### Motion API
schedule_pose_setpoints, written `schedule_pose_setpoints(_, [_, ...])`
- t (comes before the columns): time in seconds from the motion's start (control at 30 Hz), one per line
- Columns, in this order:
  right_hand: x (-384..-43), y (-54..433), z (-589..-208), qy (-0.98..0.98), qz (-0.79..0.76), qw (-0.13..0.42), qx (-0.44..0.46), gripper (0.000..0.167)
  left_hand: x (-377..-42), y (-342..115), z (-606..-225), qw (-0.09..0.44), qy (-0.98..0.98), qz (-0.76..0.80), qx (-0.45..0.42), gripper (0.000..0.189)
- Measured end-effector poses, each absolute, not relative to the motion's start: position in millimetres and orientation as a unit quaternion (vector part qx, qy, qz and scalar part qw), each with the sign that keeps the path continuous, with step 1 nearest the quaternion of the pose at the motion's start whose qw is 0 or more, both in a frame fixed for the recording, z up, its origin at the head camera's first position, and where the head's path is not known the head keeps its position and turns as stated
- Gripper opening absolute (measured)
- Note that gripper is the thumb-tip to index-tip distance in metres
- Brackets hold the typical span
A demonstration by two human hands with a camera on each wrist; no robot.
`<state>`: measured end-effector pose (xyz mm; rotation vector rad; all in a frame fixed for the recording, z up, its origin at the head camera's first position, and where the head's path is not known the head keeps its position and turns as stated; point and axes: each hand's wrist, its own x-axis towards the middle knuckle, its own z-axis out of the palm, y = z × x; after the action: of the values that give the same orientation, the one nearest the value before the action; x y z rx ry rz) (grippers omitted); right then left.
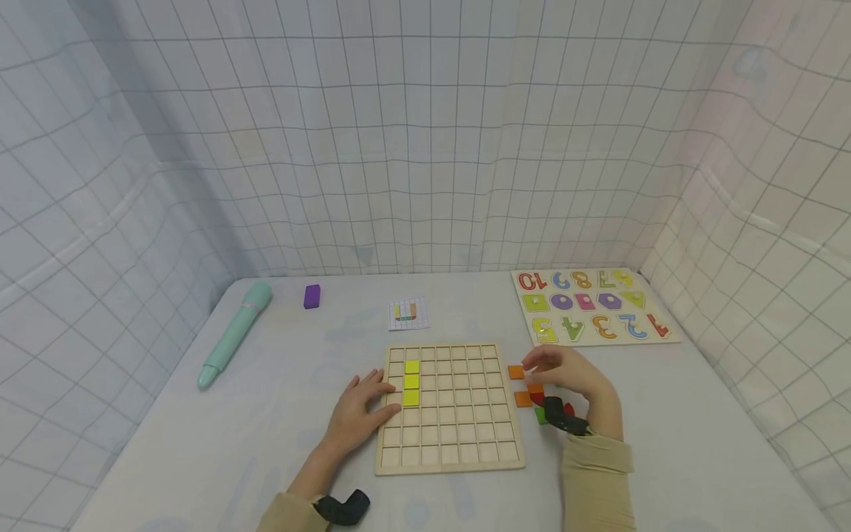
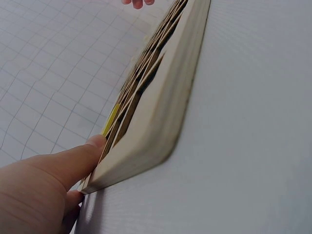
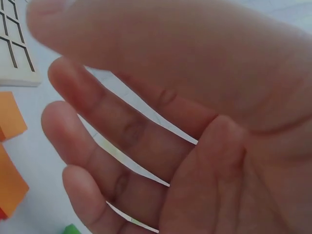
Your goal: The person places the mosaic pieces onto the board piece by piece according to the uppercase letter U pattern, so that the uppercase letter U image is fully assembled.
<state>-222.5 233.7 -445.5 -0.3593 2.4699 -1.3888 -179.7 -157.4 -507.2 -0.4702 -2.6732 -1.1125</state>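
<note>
A wooden grid board (image 1: 465,467) lies flat, with yellow square tiles (image 1: 411,382) set in a column near its left side. My left hand (image 1: 355,417) rests at the board's left edge, its thumb (image 2: 80,158) on the rim in the left wrist view. Right of the board, my right hand (image 1: 565,369) hovers over loose pieces with its fingers gently bent. Nothing shows between thumb and fingers in the right wrist view. Close by are orange tiles (image 1: 523,400), a green piece (image 1: 541,416) and red pieces (image 1: 569,408), partly covered by the hand and wrist strap.
Behind the board lies a small card (image 1: 408,313) with a coloured pattern. A number-and-shape puzzle board (image 1: 521,314) is at the back right. On the left are a purple block (image 1: 312,296) and a mint-green stick-shaped object (image 1: 233,336). Grid-patterned cloth walls (image 1: 425,185) surround the table.
</note>
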Motion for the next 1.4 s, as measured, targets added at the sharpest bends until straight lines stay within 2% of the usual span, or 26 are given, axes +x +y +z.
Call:
schedule_pose_setpoints(0.83, [-217, 254, -460, 0.826, -0.513, 0.197, -0.122, 0.026, -181, -159, -506, 0.110, -0.905, -0.377, -0.162, 0.034])
schedule_pose_setpoints(1.4, [-216, 257, -467, 0.836, -0.503, 0.191, -0.104, 0.022, -180, -157, -507, 0.104, -0.904, -0.381, -0.164, 0.032])
